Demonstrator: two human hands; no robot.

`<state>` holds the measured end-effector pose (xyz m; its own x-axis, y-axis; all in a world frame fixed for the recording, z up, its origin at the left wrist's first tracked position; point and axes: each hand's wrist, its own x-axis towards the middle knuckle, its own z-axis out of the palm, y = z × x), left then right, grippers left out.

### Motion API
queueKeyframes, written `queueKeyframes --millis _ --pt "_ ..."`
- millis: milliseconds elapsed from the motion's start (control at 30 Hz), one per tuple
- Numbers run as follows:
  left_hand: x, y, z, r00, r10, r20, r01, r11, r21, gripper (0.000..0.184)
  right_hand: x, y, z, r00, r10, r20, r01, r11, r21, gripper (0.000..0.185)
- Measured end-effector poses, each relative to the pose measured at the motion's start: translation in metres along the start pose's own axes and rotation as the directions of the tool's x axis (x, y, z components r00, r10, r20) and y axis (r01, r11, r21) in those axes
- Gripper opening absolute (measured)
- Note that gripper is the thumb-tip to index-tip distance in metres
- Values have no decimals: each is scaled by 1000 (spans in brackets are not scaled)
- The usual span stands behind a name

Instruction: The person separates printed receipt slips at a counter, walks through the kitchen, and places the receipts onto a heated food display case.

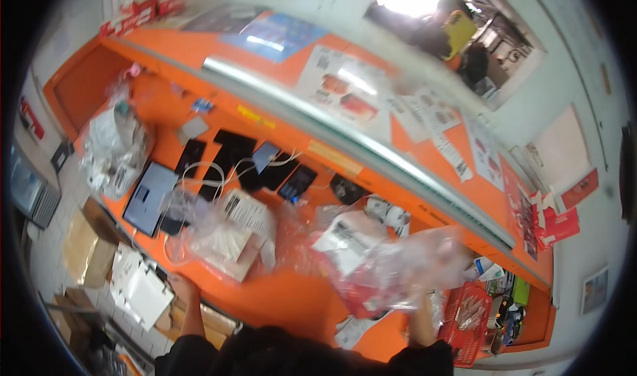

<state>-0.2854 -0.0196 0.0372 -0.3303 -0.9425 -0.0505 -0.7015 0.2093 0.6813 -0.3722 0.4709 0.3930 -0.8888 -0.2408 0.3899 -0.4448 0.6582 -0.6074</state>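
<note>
My left hand (181, 288) is low at the counter's front edge, beside a white flat piece that looks like folded card (138, 286). Its fingers are too small and blurred to show whether they grip that piece. At the right, my right hand (419, 301) is at the lower end of a crumpled clear plastic bag (421, 263), its fingers mostly hidden behind the film, and seems to grip it. Next to that bag lies a red-and-clear package with a white label (346, 243). Another clear bag with papers inside (229, 243) lies at mid-counter.
Phones (297, 183), a tablet (150, 198) and white cables (212, 165) lie on the orange counter (285, 300). A stuffed white bag (114, 151) stands left, a red basket (458, 323) right. A raised shelf (398, 170) runs across the back. Cardboard boxes (89, 246) are on the floor.
</note>
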Motion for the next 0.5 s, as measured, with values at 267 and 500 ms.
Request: queueKeyframes --millis 267,500 --pt "-14 33 -25 991 -135 2 135 989 -60 61 187 -29 -197 641 -593 -488 255 764 -593 27" --pt "-11 18 -15 976 -216 15 215 976 37 68 302 10 -197 760 -341 -553 43 876 -481 30"
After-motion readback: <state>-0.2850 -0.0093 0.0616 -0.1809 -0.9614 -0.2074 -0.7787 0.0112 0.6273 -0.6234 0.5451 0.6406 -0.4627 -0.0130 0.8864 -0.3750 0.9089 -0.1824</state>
